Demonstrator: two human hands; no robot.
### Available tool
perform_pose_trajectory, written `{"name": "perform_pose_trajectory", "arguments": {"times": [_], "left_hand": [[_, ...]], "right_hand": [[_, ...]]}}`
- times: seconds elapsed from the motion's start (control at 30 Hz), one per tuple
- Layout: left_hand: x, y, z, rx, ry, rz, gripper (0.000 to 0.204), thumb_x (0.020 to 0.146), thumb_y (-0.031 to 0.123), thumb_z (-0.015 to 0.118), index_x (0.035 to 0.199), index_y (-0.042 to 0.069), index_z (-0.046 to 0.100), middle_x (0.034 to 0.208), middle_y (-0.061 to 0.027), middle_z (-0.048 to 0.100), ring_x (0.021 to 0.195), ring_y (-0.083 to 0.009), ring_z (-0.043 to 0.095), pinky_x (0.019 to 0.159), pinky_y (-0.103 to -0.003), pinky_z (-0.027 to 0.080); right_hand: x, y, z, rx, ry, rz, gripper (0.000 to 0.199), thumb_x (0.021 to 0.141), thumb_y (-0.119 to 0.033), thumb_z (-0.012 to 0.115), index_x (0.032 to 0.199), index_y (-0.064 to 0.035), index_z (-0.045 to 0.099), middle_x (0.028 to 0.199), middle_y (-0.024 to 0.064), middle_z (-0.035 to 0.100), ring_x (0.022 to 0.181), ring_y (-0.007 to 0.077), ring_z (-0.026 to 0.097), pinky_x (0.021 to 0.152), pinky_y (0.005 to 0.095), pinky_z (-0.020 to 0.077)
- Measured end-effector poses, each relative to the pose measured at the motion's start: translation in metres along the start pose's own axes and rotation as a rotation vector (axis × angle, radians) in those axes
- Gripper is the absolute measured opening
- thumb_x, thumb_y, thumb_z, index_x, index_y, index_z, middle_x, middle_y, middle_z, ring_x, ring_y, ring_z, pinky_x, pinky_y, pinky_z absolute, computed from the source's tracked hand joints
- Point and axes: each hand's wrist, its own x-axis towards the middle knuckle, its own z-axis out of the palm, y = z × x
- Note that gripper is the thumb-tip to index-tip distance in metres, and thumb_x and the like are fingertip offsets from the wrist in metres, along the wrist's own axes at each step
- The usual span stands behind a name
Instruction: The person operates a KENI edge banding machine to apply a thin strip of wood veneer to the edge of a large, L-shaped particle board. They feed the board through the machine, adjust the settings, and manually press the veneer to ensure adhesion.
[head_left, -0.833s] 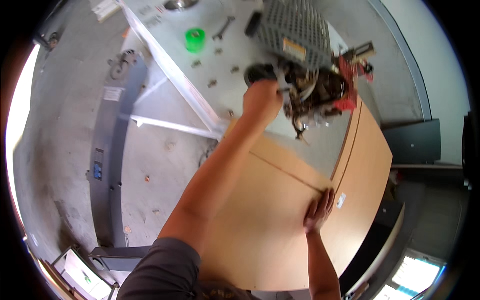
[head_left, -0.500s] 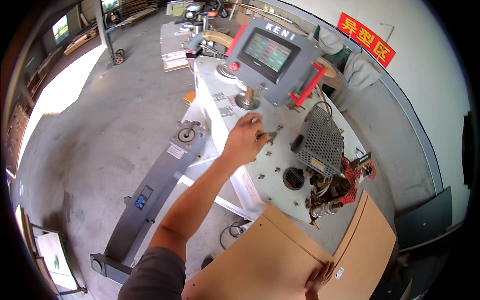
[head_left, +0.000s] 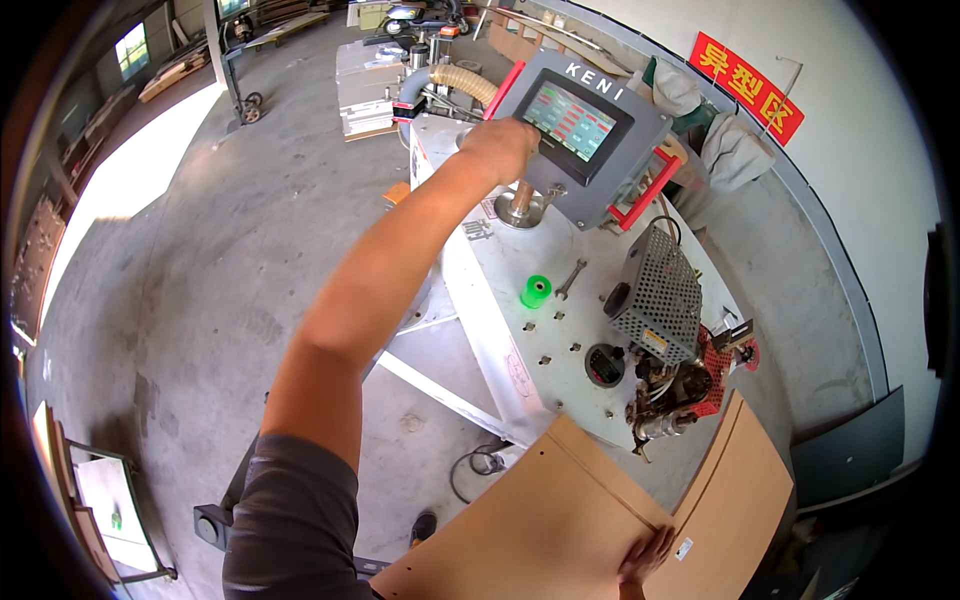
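Left hand (head_left: 500, 152) up at the grey touchscreen control panel (head_left: 587, 140); right hand (head_left: 646, 556) down on the tan board (head_left: 535, 505).
Our left curls at the panel's lower-left edge (fingertips hidden, so pinching or pressing we cannot tell). Our right rests palm-down, fingers loosely spread, holding nothing. We judge a stray knuckle could trip a control, or uneven palm pressure shift the board.

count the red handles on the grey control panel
2. The left handle is on the left side of the grey control panel, near the left hand; the right handle is on the opposite side. Any behind the panel would be hidden.
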Motion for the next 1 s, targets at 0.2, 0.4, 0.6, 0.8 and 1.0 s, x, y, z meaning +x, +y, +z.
{"name": "perform_pose_trajectory", "arguments": {"times": [0.2,0.4,0.6,0.8,1.0], "left_hand": [[0.028,-0.002,0.013,0.089,-0.025,0.034,0.081,0.079,0.002,0.062,0.152,0.026,0.037,0.111,-0.012,0.072,0.103,-0.0301,0.07,0.086,-0.04,0.056],[0.047,0.01,0.014,0.078,-0.107,-0.014,0.079,0.081,0.004,0.062,0.152,0.027,0.037,0.115,-0.0115,0.071,0.108,-0.029,0.068,0.087,-0.041,0.055],[0.031,-0.002,0.003,0.03,0.04,-0.065,0.062,0.082,0.007,0.062,0.141,0.023,0.05,0.114,-0.0111,0.071,0.107,-0.0309,0.068,0.087,-0.042,0.055],[-0.036,0.031,0.008,-0.266,0.179,-0.005,0.028,0.084,0.01,0.066,0.112,0.012,0.071,0.099,-0.0151,0.07,0.091,-0.0314,0.068,0.077,-0.042,0.054],[-0.138,0.106,0.085,-1.108,0.096,0.067,0.017,0.09,0.013,0.074,0.097,-0.002,0.073,0.083,-0.0018,0.065,0.071,-0.0054,0.052,0.061,-0.024,0.042]], "right_hand": [[0.0,0.0,0.002,-0.015,0.021,-0.01,0.071,0.103,-0.05,0.036,0.15,0.0031,0.036,0.154,0.0295,0.033,0.143,0.0473,0.03,0.116,0.0559,0.0259],[0.002,-0.006,-0.004,0.001,0.001,0.01,0.071,0.103,-0.051,0.036,0.15,0.0022,0.036,0.155,0.0288,0.033,0.143,0.0469,0.03,0.117,0.0557,0.0256],[0.005,-0.015,-0.002,0.043,-0.003,0.024,0.071,0.102,-0.051,0.037,0.15,0.0012,0.036,0.155,0.028,0.033,0.144,0.0467,0.029,0.117,0.0557,0.0248],[0.003,-0.014,-0.002,0.019,0.01,0.014,0.07,0.102,-0.05,0.038,0.149,0.0011,0.038,0.156,0.0266,0.034,0.144,0.0454,0.03,0.117,0.0543,0.0247],[0.007,-0.024,-0.014,-0.006,-0.019,0.054,0.062,0.101,-0.039,0.044,0.148,0.0014,0.039,0.156,0.0257,0.034,0.144,0.0431,0.031,0.119,0.0513,0.0235]]}}
